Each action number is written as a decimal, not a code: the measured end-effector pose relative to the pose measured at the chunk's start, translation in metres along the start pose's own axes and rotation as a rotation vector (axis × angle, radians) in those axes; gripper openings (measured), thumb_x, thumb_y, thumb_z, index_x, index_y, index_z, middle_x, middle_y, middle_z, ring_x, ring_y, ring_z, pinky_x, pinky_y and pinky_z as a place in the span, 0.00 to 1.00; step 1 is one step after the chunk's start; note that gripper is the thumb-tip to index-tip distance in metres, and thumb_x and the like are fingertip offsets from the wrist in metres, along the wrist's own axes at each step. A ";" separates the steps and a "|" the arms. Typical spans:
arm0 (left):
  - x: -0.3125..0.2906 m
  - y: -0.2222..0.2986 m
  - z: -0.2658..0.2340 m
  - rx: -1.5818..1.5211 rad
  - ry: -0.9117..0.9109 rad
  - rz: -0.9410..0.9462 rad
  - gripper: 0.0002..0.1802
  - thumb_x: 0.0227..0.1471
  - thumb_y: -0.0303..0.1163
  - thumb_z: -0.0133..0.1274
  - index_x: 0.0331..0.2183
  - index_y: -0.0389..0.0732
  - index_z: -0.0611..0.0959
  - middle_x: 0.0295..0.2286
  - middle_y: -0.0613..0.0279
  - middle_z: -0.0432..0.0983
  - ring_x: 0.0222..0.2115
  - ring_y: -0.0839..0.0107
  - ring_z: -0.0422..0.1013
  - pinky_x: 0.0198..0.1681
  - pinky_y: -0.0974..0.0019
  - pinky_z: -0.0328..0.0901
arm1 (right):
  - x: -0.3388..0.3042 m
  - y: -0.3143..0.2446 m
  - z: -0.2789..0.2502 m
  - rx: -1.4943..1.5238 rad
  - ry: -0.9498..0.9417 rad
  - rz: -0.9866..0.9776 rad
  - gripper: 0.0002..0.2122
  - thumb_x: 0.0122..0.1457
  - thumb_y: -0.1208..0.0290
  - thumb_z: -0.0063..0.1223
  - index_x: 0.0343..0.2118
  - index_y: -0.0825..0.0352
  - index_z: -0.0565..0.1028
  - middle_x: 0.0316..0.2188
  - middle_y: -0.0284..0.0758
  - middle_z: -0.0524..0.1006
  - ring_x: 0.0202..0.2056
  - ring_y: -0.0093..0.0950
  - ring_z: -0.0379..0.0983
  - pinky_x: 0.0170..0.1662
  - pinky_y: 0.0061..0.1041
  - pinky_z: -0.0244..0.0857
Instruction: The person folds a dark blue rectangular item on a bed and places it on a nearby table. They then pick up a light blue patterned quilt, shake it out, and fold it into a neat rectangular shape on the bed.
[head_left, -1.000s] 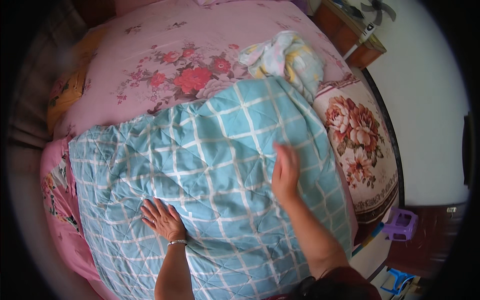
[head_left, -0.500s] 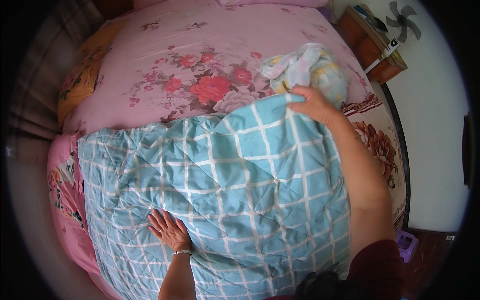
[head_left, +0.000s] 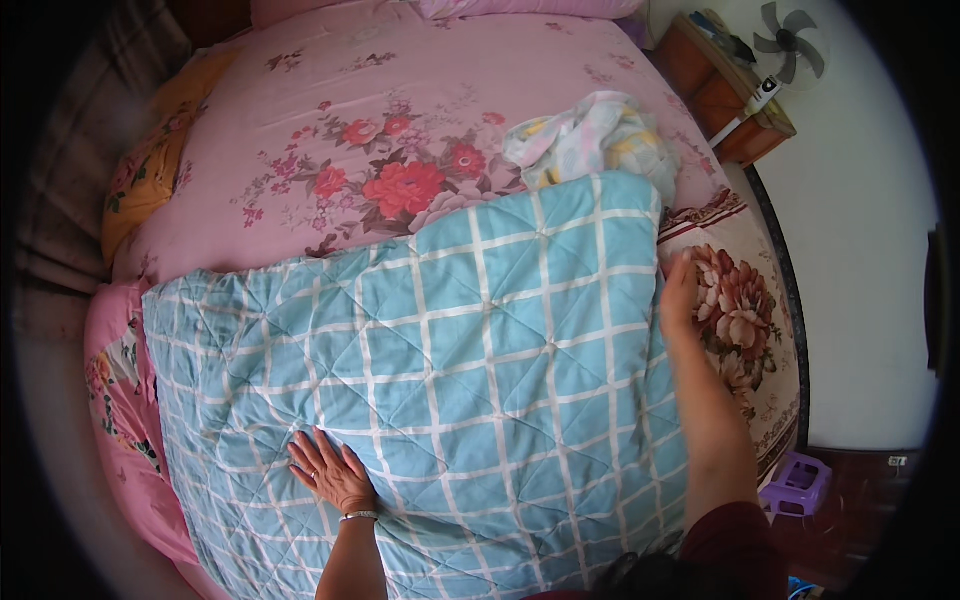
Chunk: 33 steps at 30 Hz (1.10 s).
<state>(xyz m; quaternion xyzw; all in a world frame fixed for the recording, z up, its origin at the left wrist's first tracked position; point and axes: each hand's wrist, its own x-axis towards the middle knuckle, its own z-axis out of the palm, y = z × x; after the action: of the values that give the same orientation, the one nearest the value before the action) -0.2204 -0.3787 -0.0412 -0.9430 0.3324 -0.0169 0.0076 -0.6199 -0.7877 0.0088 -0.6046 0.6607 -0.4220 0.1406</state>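
One big pink floral bed [head_left: 270, 130], with a teal checked quilt [head_left: 480, 370] spread over its near part. Crumpled pale cloth [head_left: 605, 135] sits right by the quilt's far right corner. Left grip [head_left: 336, 480] is flat on the quilt, fingers fanned out, holding nothing. Right grip [head_left: 678, 298] is edge-on at the quilt's right edge, honestly can't tell if it's got any fabric.

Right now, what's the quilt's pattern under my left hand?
The quilt is blue with white grid lines; head view.

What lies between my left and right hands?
Your blue quilt stretches between your left hand and right hand, as the head view shows.
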 end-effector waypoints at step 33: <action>-0.001 -0.003 -0.017 -0.191 -0.027 0.003 0.33 0.53 0.49 0.44 0.59 0.47 0.66 0.62 0.48 0.49 0.64 0.45 0.38 0.64 0.40 0.28 | -0.181 -0.146 0.099 -0.502 -0.220 -0.588 0.31 0.58 0.55 0.49 0.62 0.63 0.59 0.63 0.42 0.56 0.65 0.44 0.46 0.65 0.48 0.35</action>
<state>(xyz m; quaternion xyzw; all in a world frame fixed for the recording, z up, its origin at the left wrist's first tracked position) -0.2202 -0.3760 -0.0238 -0.9391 0.3336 0.0274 -0.0779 -0.4101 -0.6474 -0.0037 -0.8251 0.5230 -0.2026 -0.0685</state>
